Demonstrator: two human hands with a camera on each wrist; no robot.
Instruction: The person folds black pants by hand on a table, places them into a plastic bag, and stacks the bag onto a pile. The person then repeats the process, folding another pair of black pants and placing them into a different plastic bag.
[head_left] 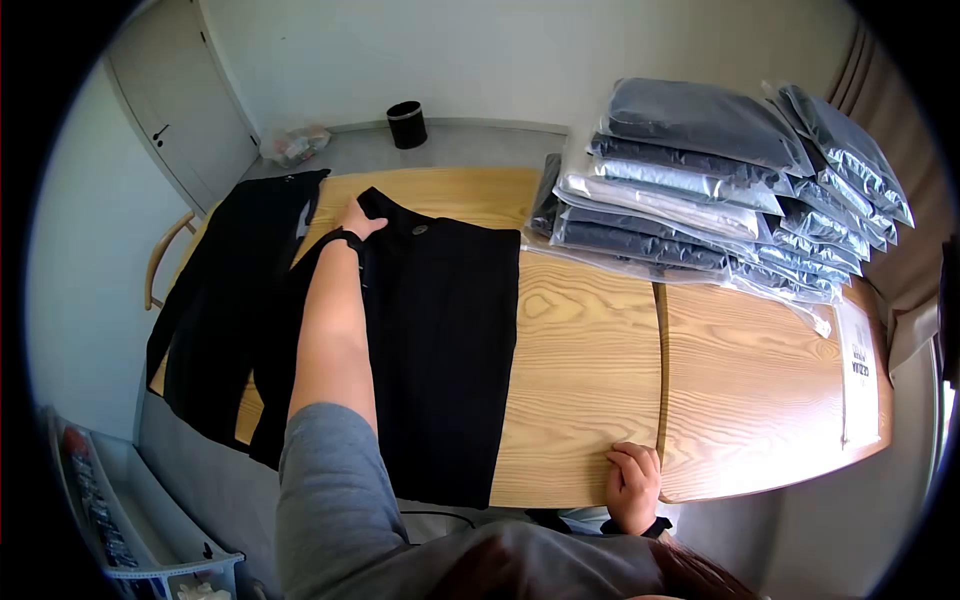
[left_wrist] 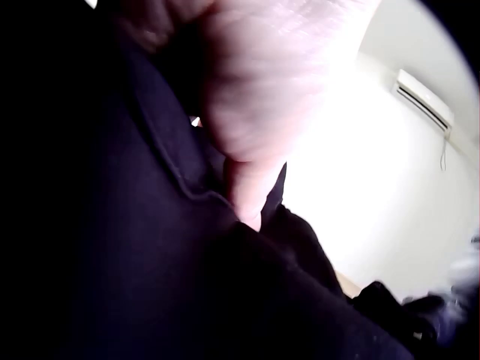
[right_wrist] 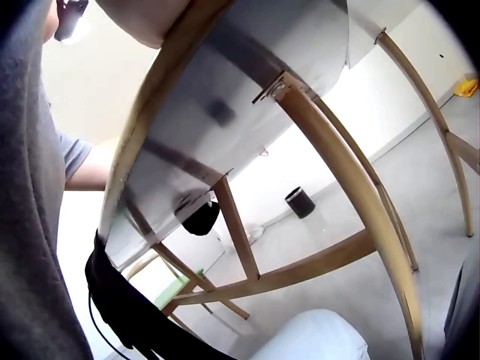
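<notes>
Grey cloth of the person's sleeve [head_left: 335, 470] sits closest to my head camera, running up from the bottom of the view. Beyond it spreads the wooden surface [head_left: 590, 400], split by a dark seam right of centre; from the right wrist I get only its underside and curved wooden legs. Across that seam, at the far right, I see a pile of bagged clothes [head_left: 690, 190] in clear plastic, stacked many layers high. Left of the pile, well apart from most of it, the black garment [head_left: 450, 330] lies flat, its waist end away from me and its other end at the near edge. A second black garment [head_left: 225, 290] lies to its left; bare wood shows between their near ends, and I can't make out whether they touch farther up. On the floor I have a pale tub [head_left: 150, 505] at lower left and a black bin [head_left: 407, 125] beyond the far edge.

My left hand [head_left: 358, 220] is at the garment's upper left corner, gripping the cloth; up close, its thumb presses into a fold, while the other fingers are largely hidden. My right hand [head_left: 633, 483] rests on the near edge beside the seam, fingers loosely bent around nothing. Smallest is the round badge [head_left: 420, 230] near the garment's waist.
</notes>
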